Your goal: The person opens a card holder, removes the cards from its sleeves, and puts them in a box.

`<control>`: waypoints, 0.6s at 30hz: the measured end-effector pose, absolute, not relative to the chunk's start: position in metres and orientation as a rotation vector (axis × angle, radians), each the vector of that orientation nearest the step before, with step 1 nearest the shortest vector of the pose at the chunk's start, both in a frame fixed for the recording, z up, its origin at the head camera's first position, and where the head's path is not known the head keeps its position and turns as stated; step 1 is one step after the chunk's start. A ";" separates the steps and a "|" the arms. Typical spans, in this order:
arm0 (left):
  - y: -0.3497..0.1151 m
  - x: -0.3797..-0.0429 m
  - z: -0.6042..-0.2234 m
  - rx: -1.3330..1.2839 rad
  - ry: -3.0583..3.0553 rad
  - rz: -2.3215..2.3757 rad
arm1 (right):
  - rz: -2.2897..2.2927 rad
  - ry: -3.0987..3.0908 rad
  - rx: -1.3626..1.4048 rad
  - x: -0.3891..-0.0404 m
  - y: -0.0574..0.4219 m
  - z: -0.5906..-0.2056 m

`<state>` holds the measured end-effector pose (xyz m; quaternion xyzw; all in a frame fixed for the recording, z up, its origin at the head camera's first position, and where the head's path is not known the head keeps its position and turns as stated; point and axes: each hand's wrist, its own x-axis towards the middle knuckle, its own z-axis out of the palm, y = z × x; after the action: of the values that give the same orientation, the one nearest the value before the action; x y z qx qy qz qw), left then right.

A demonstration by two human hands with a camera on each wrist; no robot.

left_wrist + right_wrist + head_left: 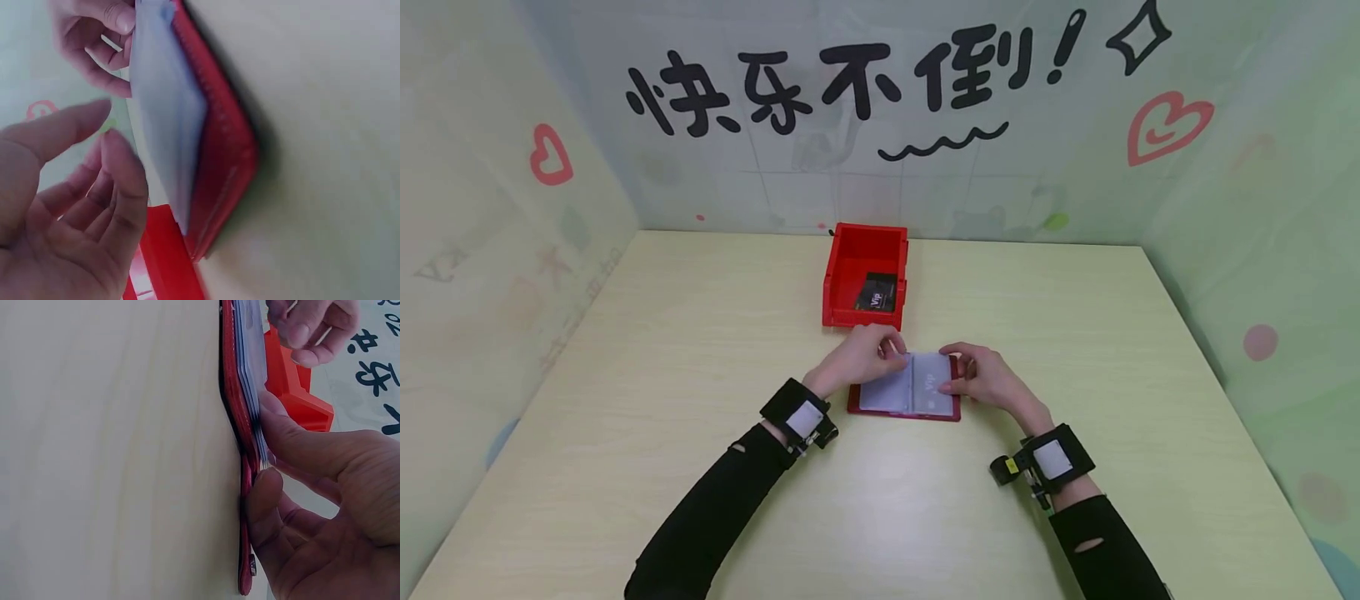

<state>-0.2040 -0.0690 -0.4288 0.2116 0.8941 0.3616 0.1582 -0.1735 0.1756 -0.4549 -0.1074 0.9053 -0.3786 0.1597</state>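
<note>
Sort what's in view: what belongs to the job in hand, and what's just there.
In the job:
red card holder, right hand at its edge
clear sleeves, left hand close by
probably the red bin and black Vip card inside

Just there:
printed backdrop
wrist cameras

Smooth plastic pages (895,393); plastic bin (860,252)

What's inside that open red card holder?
Pale translucent plastic sleeves lie inside the red card holder; "Vip" shows on the right page. Whatever lies under the top pages is covered.
</note>
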 end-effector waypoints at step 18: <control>-0.070 -0.195 -0.450 0.561 2.399 1.085 | -1.364 2.557 -0.182 -0.168 0.170 -0.461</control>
<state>-0.1955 -0.0701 -0.4496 0.2030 0.8686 0.3931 0.2230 -0.1682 0.1703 -0.4611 -0.0623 0.8743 -0.4664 0.1188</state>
